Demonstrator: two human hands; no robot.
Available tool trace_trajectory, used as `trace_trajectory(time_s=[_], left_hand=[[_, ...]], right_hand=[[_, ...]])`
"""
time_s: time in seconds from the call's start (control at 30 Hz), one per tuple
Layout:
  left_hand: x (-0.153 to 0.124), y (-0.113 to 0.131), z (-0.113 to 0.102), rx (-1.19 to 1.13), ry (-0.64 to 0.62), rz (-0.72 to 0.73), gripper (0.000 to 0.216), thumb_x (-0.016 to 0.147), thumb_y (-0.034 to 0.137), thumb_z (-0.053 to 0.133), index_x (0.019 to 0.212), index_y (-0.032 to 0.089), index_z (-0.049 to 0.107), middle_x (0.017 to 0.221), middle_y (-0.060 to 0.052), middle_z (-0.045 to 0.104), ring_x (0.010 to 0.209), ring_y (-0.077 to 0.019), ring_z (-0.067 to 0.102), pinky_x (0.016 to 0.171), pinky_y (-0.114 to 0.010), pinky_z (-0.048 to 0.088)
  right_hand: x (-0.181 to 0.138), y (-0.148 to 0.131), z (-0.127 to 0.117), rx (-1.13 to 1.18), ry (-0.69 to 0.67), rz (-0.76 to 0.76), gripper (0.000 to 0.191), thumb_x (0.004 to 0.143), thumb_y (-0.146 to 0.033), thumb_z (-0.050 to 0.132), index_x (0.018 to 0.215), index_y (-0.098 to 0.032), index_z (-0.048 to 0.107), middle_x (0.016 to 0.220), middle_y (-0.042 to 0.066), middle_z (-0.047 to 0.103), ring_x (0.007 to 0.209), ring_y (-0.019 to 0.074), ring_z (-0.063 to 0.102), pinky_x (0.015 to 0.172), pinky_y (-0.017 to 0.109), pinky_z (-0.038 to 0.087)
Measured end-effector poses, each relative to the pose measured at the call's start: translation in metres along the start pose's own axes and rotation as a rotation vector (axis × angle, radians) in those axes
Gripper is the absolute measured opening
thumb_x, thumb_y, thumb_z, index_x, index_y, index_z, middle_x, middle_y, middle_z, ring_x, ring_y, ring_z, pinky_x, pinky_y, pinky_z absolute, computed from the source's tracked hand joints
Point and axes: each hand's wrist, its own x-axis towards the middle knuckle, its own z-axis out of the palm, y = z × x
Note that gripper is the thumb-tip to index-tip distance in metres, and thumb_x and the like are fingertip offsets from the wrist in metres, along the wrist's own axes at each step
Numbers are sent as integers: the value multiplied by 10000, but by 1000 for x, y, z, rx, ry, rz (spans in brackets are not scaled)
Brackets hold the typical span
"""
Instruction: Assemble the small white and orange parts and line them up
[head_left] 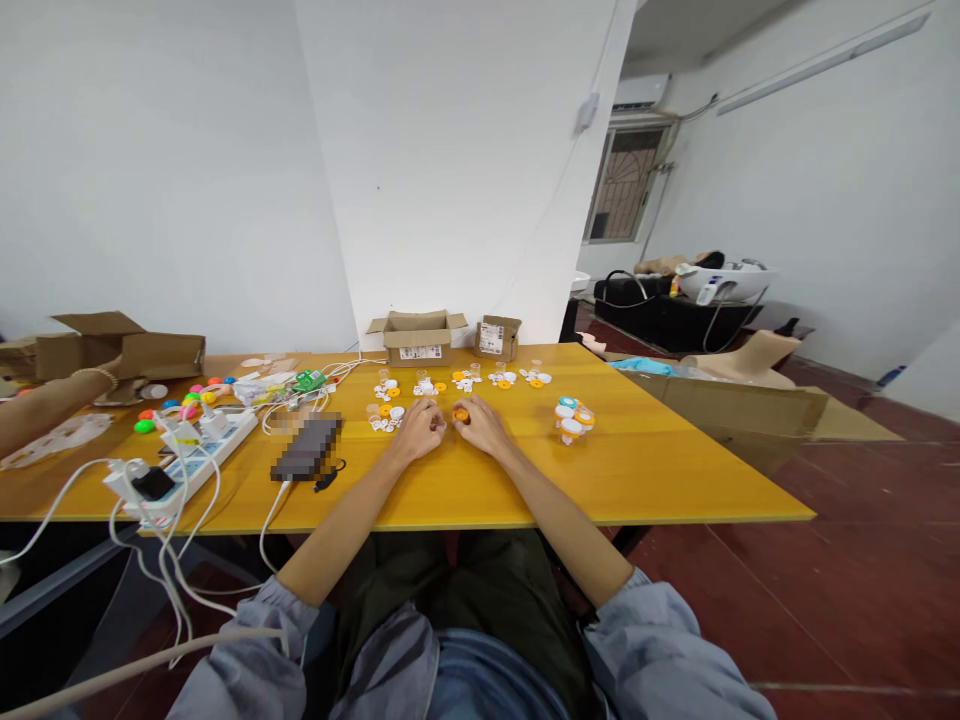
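Note:
My right hand is closed round a small orange round part above the middle of the yellow table. Just beside it, my left hand has its fingers curled together; whatever they hold, if anything, is too small to make out. Beyond both hands lie several small groups of white and orange round pieces, each with a clear plastic cup. To the right of my right hand, clear containers with orange, white and teal round parts stand clustered together.
Two cardboard boxes stand against the wall. On the left are a power strip with white cables, a dark blurred device and colourful balls. Another person's arm reaches in from the left. A large carton is beyond the right edge.

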Motion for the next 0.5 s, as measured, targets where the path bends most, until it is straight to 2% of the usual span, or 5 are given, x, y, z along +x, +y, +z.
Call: trace_trajectory(time_s=[0.3,0.5], left_hand=[[0,-2,2,20,-3,54,153,800,103,615,822,226,703,994,-58,624,993,-230,594,915,-367,507],[0,-5,4,30,20,60,223,816,104,611,925,246,745,1021,-61,617,1040,-236,581,955,-381,502]], right_hand=[[-1,-5,-3,-34,-3,14,203,771,-148,607,924,-252,690,994,52,682,957,235,637,843,326,493],[0,1,-1,-16,14,-19,186,784,-158,608,919,-255,690,989,39,682,952,213,632,851,306,496]])
